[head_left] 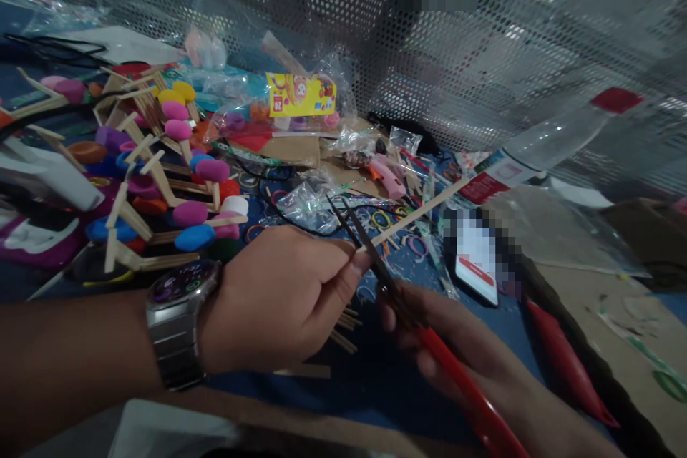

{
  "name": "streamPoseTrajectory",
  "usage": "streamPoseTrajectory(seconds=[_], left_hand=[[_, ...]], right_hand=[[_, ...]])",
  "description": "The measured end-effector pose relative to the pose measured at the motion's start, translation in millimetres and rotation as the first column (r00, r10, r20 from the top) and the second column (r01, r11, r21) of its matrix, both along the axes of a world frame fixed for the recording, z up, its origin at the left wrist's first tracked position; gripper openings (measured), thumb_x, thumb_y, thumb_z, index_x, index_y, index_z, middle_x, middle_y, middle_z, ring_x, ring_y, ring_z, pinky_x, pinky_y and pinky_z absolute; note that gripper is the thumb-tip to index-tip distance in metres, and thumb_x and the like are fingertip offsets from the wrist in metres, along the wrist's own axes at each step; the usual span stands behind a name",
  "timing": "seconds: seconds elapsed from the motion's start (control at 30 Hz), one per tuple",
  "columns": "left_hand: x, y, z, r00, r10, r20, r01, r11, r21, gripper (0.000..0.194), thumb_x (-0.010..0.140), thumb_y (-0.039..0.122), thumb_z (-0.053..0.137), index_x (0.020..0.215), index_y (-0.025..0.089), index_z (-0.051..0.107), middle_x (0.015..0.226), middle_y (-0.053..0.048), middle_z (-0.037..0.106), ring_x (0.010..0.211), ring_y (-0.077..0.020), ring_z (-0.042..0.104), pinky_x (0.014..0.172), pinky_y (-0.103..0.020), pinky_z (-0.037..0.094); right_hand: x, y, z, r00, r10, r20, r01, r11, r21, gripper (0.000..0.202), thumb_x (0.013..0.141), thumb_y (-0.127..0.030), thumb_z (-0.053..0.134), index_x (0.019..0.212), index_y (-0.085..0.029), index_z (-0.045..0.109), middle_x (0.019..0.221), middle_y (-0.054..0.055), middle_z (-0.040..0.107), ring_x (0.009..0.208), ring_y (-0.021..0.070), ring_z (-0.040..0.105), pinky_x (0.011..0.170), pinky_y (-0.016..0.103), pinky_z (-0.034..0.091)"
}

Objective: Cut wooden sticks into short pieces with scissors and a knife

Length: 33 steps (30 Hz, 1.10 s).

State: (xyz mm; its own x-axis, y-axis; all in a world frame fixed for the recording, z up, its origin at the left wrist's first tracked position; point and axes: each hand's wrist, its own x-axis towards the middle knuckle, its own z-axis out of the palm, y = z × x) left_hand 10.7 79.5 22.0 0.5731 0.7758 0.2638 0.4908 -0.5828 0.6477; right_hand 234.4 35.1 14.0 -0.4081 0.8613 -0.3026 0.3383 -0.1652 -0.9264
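Between thumb and fingers, my left hand (279, 293) pinches a thin wooden stick (424, 209) that slants up to the right. My right hand (456, 336) grips red-handled scissors (456, 368). Their dark blades reach up beside my left fingertips and cross the stick near its held end. A metal-banded watch (182, 322) is on my left wrist. Several loose sticks (343, 333) lie on the blue surface under my hands. To the left is a pile of joined wooden sticks with coloured, rounded foam-like pieces (190, 213).
A clear bottle with a red cap (563, 136) leans at the right, behind a phone (475, 261). Plastic bags with a yellow label (302, 94) and coloured rings (382, 220) cover the back. A perforated metal panel (333, 7) stands behind. A red pouch-like object (569, 361) lies right.
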Motion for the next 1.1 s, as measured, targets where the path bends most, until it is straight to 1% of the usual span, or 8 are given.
streamPoseTrajectory(seconds=[0.13, 0.3, 0.4, 0.6, 0.73, 0.9, 1.0, 1.1], left_hand=[[0.4, 0.7, -0.1, 0.999, 0.041, -0.016, -0.04, 0.998, 0.039, 0.042, 0.1, 0.029, 0.038, 0.059, 0.019, 0.041, 0.052, 0.004, 0.042, 0.047, -0.0121, 0.038, 0.052, -0.031, 0.02], [-0.1, -0.8, -1.2, 0.999, 0.033, -0.011, -0.032, 0.998, 0.06, 0.041, 0.1, 0.028, 0.039, 0.059, 0.02, 0.039, 0.052, 0.004, 0.042, 0.047, -0.0121, 0.038, 0.053, -0.031, 0.02], [-0.6, -1.9, -1.6, 0.999, 0.038, -0.006, -0.038, 0.997, 0.061, 0.042, 0.1, 0.028, 0.039, 0.059, 0.02, 0.039, 0.052, 0.004, 0.041, 0.047, -0.0118, 0.038, 0.053, -0.031, 0.02], [0.2, -1.5, -1.3, 0.999, 0.032, -0.018, -0.031, 0.996, 0.082, 0.041, 0.1, 0.028, 0.039, 0.06, 0.02, 0.04, 0.052, 0.004, 0.041, 0.046, -0.0119, 0.037, 0.053, -0.031, 0.02], [1.1, -0.8, -1.0, 0.999, 0.037, -0.037, -0.033, 0.994, 0.106, 0.042, 0.1, 0.028, 0.039, 0.059, 0.02, 0.041, 0.051, 0.004, 0.042, 0.046, -0.0124, 0.037, 0.053, -0.032, 0.021], [0.0, -1.7, -0.5, 0.998, 0.045, -0.054, -0.039, 0.994, 0.105, 0.044, 0.101, 0.03, 0.038, 0.058, 0.02, 0.041, 0.051, 0.004, 0.042, 0.047, -0.0127, 0.038, 0.053, -0.032, 0.021], [-0.4, -1.6, -0.1, 0.997, 0.043, -0.061, -0.038, 0.996, 0.084, 0.045, 0.101, 0.031, 0.038, 0.058, 0.02, 0.041, 0.05, 0.004, 0.04, 0.046, -0.0125, 0.037, 0.053, -0.032, 0.02], [-0.2, -1.0, 0.4, 0.997, 0.042, -0.066, -0.037, 0.996, 0.083, 0.044, 0.1, 0.03, 0.039, 0.058, 0.019, 0.043, 0.05, 0.004, 0.041, 0.046, -0.0125, 0.038, 0.053, -0.032, 0.019]], right_hand=[[-1.7, -3.8, 4.7, 0.994, -0.1, 0.042, 0.1, 0.995, 0.008, 0.052, 0.074, -0.076, 0.063, 0.089, -0.027, 0.067, 0.077, 0.003, 0.056, 0.066, 0.0196, 0.05, 0.055, 0.031, 0.05], [-3.9, -7.8, 10.1, 0.977, -0.197, 0.08, 0.199, 0.98, -0.009, 0.058, 0.07, -0.077, 0.067, 0.092, -0.024, 0.071, 0.079, 0.004, 0.06, 0.069, 0.0198, 0.053, 0.059, 0.03, 0.052], [-3.4, -6.1, 9.6, 0.981, -0.178, 0.084, 0.177, 0.984, 0.018, 0.056, 0.071, -0.077, 0.066, 0.09, -0.025, 0.071, 0.076, 0.003, 0.059, 0.067, 0.0192, 0.052, 0.056, 0.029, 0.052], [0.2, -1.6, 7.0, 0.996, -0.063, 0.065, 0.059, 0.996, 0.066, 0.052, 0.076, -0.075, 0.062, 0.088, -0.025, 0.068, 0.074, 0.002, 0.056, 0.06, 0.0177, 0.05, 0.05, 0.028, 0.049], [0.2, -2.6, 8.2, 0.99, -0.096, 0.106, 0.089, 0.994, 0.068, 0.05, 0.077, -0.074, 0.062, 0.088, -0.026, 0.068, 0.075, 0.003, 0.058, 0.064, 0.0186, 0.052, 0.052, 0.028, 0.051], [-0.7, -1.9, 8.0, 0.993, -0.065, 0.095, 0.055, 0.993, 0.104, 0.051, 0.079, -0.074, 0.06, 0.088, -0.024, 0.068, 0.073, 0.003, 0.058, 0.061, 0.0175, 0.052, 0.05, 0.026, 0.051], [-0.2, -1.6, 7.9, 0.991, -0.081, 0.105, 0.073, 0.994, 0.081, 0.052, 0.077, -0.075, 0.061, 0.088, -0.025, 0.069, 0.077, 0.003, 0.059, 0.064, 0.0187, 0.052, 0.053, 0.028, 0.052], [1.8, -1.7, 6.6, 0.996, -0.052, 0.071, 0.048, 0.997, 0.058, 0.047, 0.078, -0.072, 0.063, 0.09, -0.027, 0.068, 0.075, 0.002, 0.056, 0.063, 0.0181, 0.05, 0.052, 0.027, 0.05]])
